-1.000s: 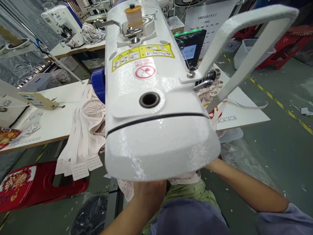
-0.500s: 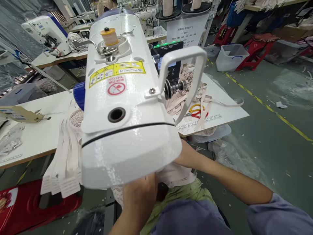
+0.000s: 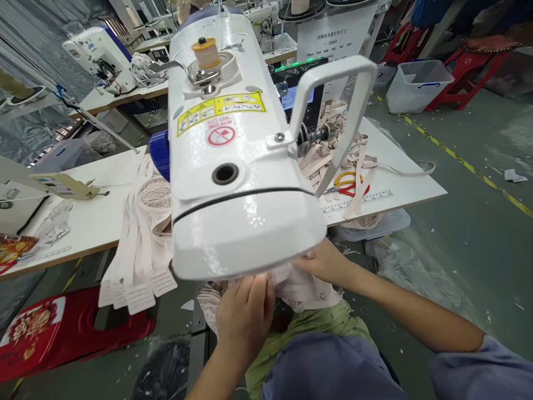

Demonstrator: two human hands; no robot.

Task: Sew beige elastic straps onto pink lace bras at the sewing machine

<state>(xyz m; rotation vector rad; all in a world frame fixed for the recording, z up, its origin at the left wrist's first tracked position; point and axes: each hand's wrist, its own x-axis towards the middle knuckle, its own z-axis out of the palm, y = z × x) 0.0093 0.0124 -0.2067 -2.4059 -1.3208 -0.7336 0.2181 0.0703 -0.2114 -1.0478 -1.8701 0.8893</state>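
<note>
A white sewing machine (image 3: 245,233) fills the middle of the view, and its head hides the needle area. Just below its front edge my left hand (image 3: 246,308) is closed, fingers curled on a pale pink lace garment (image 3: 306,289). My right hand (image 3: 325,262) grips the same garment from the right, its fingertips partly covered by the machine head and cloth. The garment hangs between both hands above my lap, with a lacy part (image 3: 208,305) showing left of my left hand.
Pale straps (image 3: 135,266) hang off the table's left part. On the right lie red-and-yellow-handled snips (image 3: 347,183), a ruler (image 3: 377,196) and a heap of strap pieces (image 3: 322,155). A red stool (image 3: 79,328) stands at lower left, a clear bin (image 3: 418,83) at upper right.
The camera view has shifted, so the machine sits further right and higher. More of both hands and the garment shows below the machine head. Both hands still hold the garment.
</note>
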